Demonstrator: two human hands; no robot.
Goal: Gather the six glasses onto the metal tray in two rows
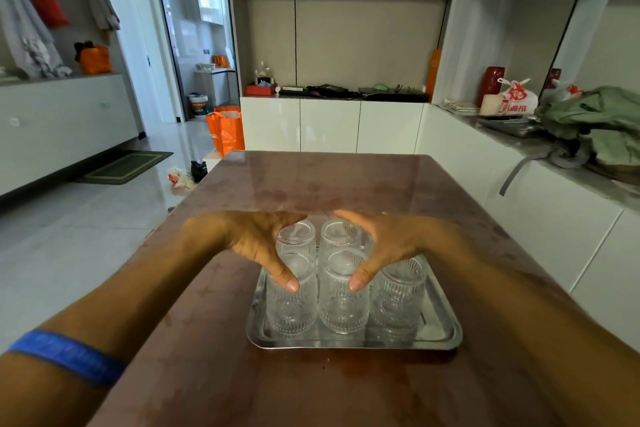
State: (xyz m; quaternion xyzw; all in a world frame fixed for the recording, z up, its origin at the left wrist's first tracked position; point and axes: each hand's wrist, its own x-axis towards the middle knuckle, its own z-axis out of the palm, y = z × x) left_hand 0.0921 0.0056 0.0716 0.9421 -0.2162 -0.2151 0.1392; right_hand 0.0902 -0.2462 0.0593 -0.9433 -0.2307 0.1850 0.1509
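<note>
On the brown table [346, 392], rectangular metal tray [443, 340] carries ribbed clear glasses [341, 302], upside down: three in near row, two visible behind. Sixth hidden by right hand [384, 246], if present. Left hand [256, 246] and right cup the group, fingers spread, squaring rows. Judged nearly done.

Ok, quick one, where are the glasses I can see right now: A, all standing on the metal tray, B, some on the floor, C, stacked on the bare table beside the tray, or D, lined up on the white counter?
A: the ribbed glasses stand in rows on the metal tray, with the left hand and right hand cupped around the far ones.
</note>
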